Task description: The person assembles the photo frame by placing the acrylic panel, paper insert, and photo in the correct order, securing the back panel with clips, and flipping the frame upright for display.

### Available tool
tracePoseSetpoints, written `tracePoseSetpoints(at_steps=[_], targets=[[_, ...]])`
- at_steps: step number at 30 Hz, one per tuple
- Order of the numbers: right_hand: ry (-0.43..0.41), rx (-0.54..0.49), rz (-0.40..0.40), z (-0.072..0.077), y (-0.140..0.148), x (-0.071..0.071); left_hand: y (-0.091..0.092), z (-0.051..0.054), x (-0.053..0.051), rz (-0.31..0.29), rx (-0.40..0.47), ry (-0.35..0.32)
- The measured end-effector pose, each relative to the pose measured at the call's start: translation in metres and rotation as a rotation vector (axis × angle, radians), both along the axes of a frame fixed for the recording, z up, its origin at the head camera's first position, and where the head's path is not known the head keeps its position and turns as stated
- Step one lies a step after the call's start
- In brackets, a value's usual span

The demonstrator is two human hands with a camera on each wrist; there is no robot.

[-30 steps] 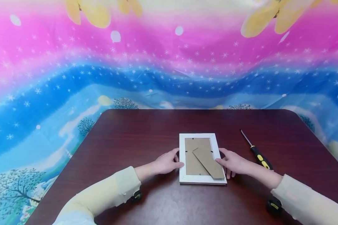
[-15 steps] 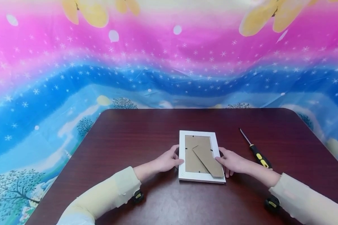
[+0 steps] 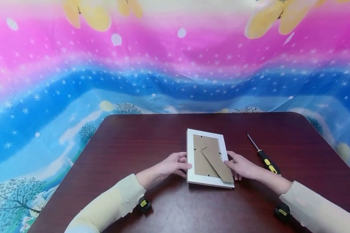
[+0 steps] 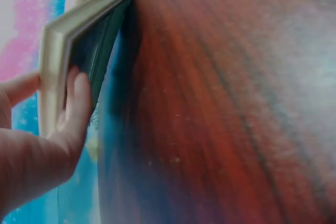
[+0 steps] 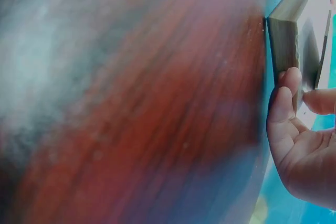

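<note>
A white picture frame (image 3: 190, 155) is held with its brown backing board (image 3: 202, 161) toward the head camera. The backing's slanted stand leg (image 3: 218, 166) reaches the lower right corner. My left hand (image 3: 175, 164) grips the left edge, thumb on the back and fingers underneath, as the left wrist view shows. On the opposite edge my right hand (image 3: 243, 165) pinches the frame between thumb and fingers. The frame is tilted, its left side raised off the table; the side facing down shows only partly and dark in the left wrist view.
A black and yellow screwdriver (image 3: 268, 161) lies on the dark red wooden table (image 3: 145, 132), right of the frame and beyond the right forearm. Behind the table hangs a colourful printed cloth (image 3: 163, 64).
Between both hands the frame has been lifted and tilted, its left side higher than before. The left hand's fingers have shifted further under the edge. The screwdriver stays put.
</note>
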State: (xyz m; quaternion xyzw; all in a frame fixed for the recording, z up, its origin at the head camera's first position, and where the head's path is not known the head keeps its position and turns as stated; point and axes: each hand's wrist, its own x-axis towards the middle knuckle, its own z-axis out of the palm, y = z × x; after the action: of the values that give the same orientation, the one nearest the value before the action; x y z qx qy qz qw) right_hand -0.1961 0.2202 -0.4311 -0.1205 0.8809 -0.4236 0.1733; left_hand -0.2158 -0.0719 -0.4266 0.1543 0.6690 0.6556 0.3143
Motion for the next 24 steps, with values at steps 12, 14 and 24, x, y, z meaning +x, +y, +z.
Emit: tracePoseSetpoints(at_steps=[12,14,24], targets=[[0.012,-0.118,0.033,0.013,-0.005,-0.008,0.001,0.031,-0.008,-0.099,0.208,-0.041],[-0.001,-0.130,0.042,0.014,-0.007,-0.011,0.003,0.037,-0.009,-0.078,0.224,-0.018],[-0.039,-0.206,0.049,0.029,-0.009,-0.026,0.010,0.060,-0.016,0.020,0.092,0.131]])
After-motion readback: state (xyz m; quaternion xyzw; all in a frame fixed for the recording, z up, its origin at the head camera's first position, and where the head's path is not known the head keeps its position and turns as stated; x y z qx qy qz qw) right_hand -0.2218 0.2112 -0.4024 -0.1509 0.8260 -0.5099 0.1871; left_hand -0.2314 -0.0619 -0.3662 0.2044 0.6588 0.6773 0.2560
